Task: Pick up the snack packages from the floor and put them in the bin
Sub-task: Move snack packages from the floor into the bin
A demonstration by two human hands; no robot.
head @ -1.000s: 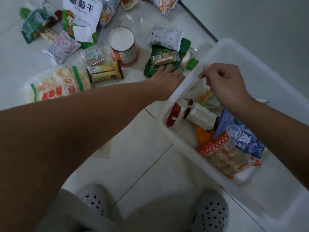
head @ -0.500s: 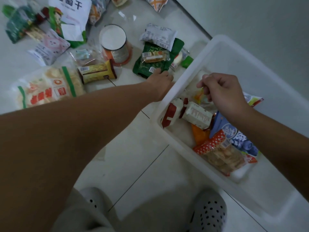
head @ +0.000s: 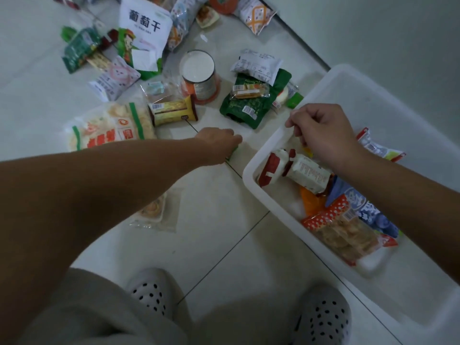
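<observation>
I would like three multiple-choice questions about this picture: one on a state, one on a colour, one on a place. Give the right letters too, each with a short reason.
1. The can is:
A. lying on its side
B. crushed flat
C. upright

2. The bin is:
A. white
B. red
C. black

3. The right hand is:
A. on the can
B. over the bin
C. out of view

Answers:
1 C: its round white lid faces up.
2 A: its walls and rim are white.
3 B: it is above the bin's corner, well apart from the can.
</observation>
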